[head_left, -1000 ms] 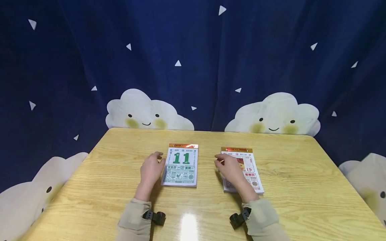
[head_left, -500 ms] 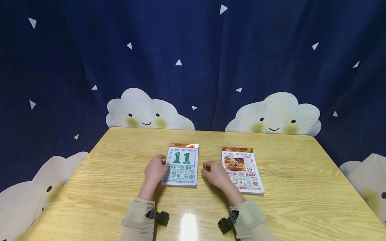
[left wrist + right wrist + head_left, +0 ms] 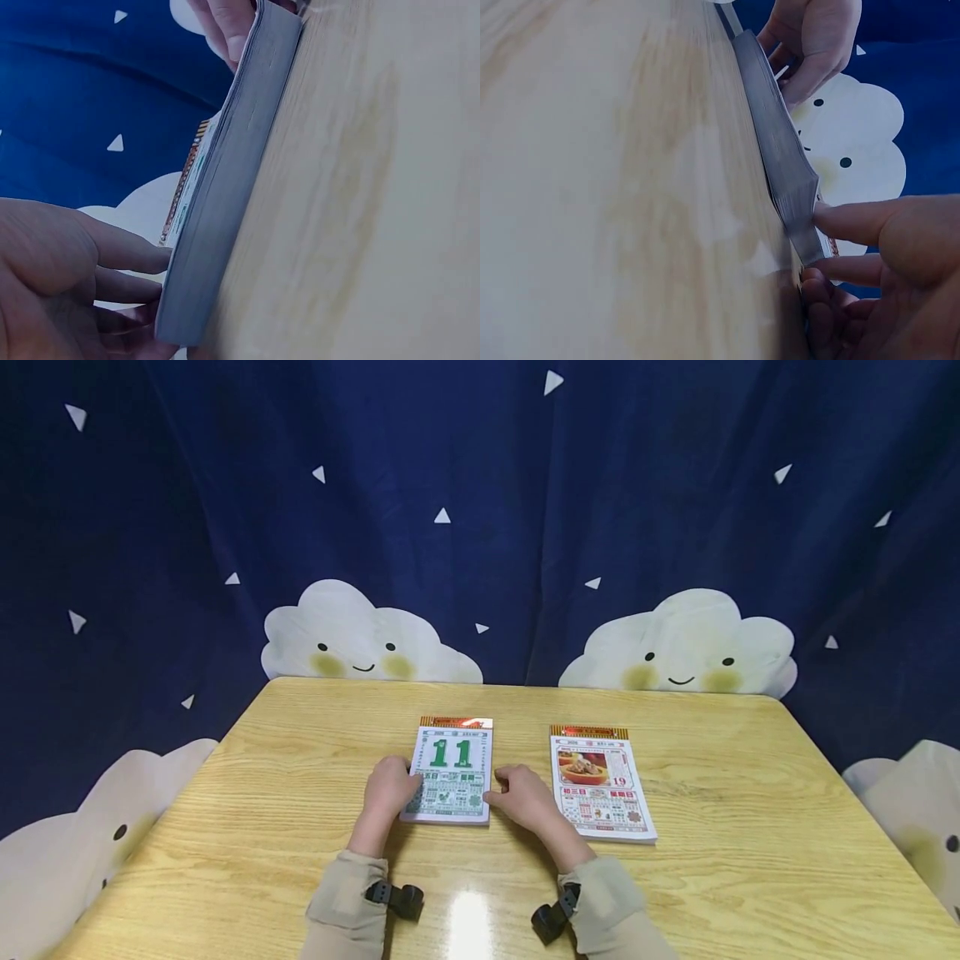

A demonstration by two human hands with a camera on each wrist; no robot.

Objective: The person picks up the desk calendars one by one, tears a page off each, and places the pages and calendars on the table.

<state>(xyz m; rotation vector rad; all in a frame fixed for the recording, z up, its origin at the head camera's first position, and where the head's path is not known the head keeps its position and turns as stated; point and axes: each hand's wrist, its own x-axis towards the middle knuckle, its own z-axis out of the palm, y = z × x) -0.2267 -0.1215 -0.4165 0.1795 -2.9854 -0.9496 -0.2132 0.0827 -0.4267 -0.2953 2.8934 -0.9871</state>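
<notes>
A thick tear-off calendar (image 3: 452,777) with a big green 11 lies on the table, its red-and-gold header at the far end. My left hand (image 3: 388,789) grips its left edge, thumb on the top page and fingers along the side. At the right edge, my right hand (image 3: 525,797) pinches the calendar, thumb on top. In the right wrist view the page block (image 3: 784,142) bends up slightly near the right thumb (image 3: 855,221). The left wrist view shows the stacked page edges (image 3: 225,202) and the left thumb (image 3: 127,244) on the top face.
A second tear-off calendar (image 3: 600,814), with a food picture and a red 19, lies to the right of my right hand. Both stand on a light wooden table (image 3: 750,793). Behind it hangs a dark blue curtain (image 3: 480,460) with smiling clouds. Black straps circle both wrists.
My right hand has moved left from over the calendar with the 19 to the right edge of the one with the 11. The left hand has moved slightly right onto its left edge.
</notes>
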